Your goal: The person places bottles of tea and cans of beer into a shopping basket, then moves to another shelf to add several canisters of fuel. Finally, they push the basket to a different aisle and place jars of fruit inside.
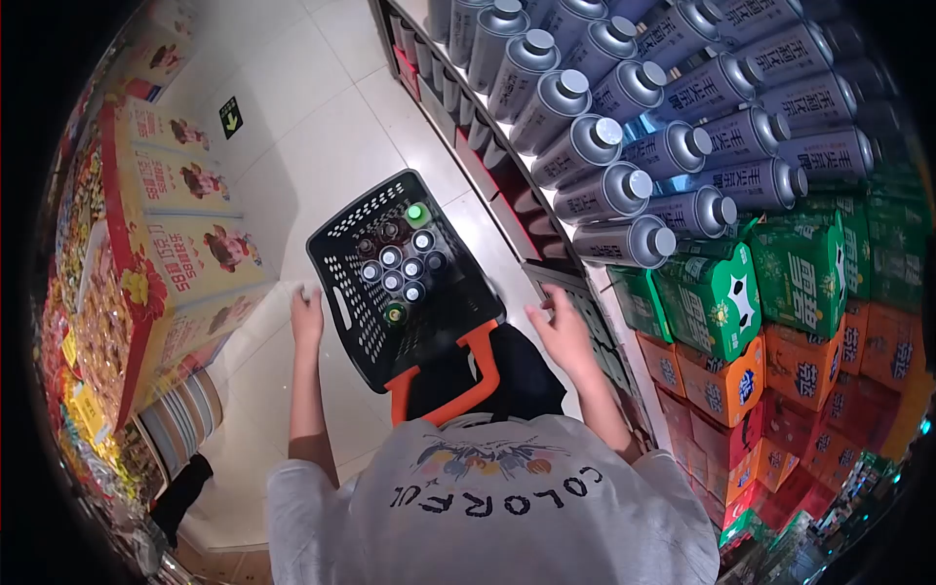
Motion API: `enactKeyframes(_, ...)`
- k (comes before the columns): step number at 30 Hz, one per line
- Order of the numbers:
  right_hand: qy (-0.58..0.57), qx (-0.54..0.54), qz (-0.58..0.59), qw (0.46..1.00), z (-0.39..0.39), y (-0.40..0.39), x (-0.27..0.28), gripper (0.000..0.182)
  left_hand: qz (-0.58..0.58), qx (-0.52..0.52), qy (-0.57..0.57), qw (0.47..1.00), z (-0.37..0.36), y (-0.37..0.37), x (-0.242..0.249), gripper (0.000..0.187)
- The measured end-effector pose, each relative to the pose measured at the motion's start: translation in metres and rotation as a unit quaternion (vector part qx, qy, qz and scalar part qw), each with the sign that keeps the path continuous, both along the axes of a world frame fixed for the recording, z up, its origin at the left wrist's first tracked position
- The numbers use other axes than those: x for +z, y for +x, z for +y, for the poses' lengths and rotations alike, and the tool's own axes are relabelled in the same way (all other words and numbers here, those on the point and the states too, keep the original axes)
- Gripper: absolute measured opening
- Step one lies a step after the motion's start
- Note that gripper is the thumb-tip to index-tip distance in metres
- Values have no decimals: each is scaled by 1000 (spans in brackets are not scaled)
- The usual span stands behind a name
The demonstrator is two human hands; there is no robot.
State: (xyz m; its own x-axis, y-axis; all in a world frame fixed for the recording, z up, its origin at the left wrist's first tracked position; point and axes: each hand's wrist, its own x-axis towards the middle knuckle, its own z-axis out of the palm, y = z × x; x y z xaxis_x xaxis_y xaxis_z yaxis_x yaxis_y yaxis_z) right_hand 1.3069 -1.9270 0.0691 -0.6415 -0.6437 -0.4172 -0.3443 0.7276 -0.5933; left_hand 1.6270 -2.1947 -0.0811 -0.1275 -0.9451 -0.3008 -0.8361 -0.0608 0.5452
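A black plastic shopping basket (pixel 468 283) with perforated walls is in front of my body. Its orange handle (pixel 463 395) is folded toward my shirt. Inside the basket stand several dark bottles (pixel 392 258), most with pale caps and a few with green. My left hand (pixel 306 314) hangs beside the left wall of the basket, apart from it, with loosely stretched fingers and nothing in them. To the right of the basket, my right hand (pixel 558 317) is held with thumb and fingers apart. It too is free of any object and lies nearest the shelf side.
Tall silver cans (pixel 609 192) crowd the shelf (pixel 531 175) on the right. Below them are green drink packs (pixel 702 302) and orange packs (pixel 717 380). Printed yellow cartons (pixel 185 185) form a stack on the left. A green arrow sign (pixel 230 118) marks the tiled floor (pixel 322 127).
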Motion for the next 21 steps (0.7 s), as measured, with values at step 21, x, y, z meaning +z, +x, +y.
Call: enactKeyframes(21,122,-230,-551,792,-52,51,-192,30,267,262,532,759,163,10,9,20)
